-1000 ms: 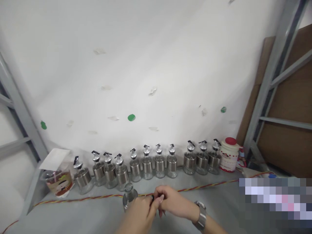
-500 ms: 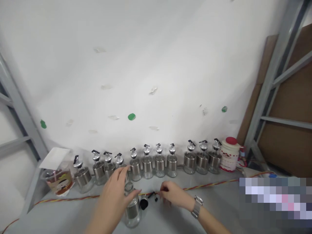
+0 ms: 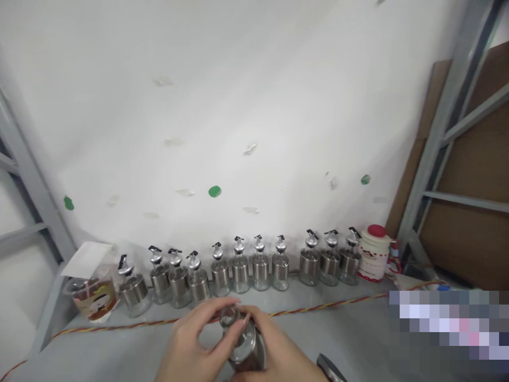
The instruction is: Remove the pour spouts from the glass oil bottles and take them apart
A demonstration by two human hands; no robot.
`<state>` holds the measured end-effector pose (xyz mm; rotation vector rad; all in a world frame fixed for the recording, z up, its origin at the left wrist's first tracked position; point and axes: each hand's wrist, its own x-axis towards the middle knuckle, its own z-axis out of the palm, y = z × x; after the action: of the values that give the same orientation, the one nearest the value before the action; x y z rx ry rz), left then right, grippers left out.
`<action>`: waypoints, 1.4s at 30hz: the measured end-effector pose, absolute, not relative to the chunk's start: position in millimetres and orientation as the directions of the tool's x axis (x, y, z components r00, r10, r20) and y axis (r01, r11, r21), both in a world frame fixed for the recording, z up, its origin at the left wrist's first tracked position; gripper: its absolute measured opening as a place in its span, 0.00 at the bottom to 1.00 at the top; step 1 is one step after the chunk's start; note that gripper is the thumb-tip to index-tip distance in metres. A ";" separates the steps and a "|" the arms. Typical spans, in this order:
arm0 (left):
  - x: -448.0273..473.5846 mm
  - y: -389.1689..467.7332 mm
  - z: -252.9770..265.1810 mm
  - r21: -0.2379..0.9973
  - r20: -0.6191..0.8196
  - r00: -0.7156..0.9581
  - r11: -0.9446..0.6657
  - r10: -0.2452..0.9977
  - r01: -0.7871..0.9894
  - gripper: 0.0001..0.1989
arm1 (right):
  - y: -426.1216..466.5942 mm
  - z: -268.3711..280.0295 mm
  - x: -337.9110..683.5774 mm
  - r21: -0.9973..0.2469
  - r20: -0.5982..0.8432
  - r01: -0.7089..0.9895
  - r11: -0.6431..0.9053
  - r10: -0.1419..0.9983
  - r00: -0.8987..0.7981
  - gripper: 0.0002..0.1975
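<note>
One open glass bottle (image 3: 244, 345) is held between the two hands at the near side of the tabletop (image 3: 350, 329). Its long axis appears tilted, the mouth directed far and left, the body near and right; whether its base is touching the tabletop cannot be told. The neck is ringed by the curled fingers and thumb of the left hand (image 3: 199, 339), while the body is wrapped from the right by the right hand (image 3: 280, 345); neither hand is nearer, both being in contact.

Along the far edge, eleven oil dispenser bottles (image 3: 239, 276) topped with pourers can be counted. They are flanked by one plastic cup (image 3: 95, 300) at left and one red-lidded jar (image 3: 374, 260) at right. One twisted cord (image 3: 326, 306) is stretched across.
</note>
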<state>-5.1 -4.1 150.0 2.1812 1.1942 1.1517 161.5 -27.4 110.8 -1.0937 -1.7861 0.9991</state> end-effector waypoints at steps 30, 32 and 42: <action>-20.2 8.9 159.2 0.636 0.398 0.303 -0.498 0.866 0.589 0.11 | 79.9 46.3 308.1 -0.639 0.343 0.768 -0.049 0.875 0.341 0.29; -18.8 8.4 159.0 0.631 0.401 0.304 -0.501 0.864 0.593 0.10 | 81.3 43.4 308.9 -0.642 0.353 0.766 -0.037 0.873 0.338 0.28; -18.4 10.8 156.3 0.573 0.378 0.368 -0.526 0.850 0.628 0.10 | 87.3 29.1 311.0 -0.634 0.425 0.773 0.028 0.847 0.318 0.30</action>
<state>-18.4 10.8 156.3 2.3014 1.2974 0.9339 311.0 87.3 29.1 -1.7452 -1.4604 0.1114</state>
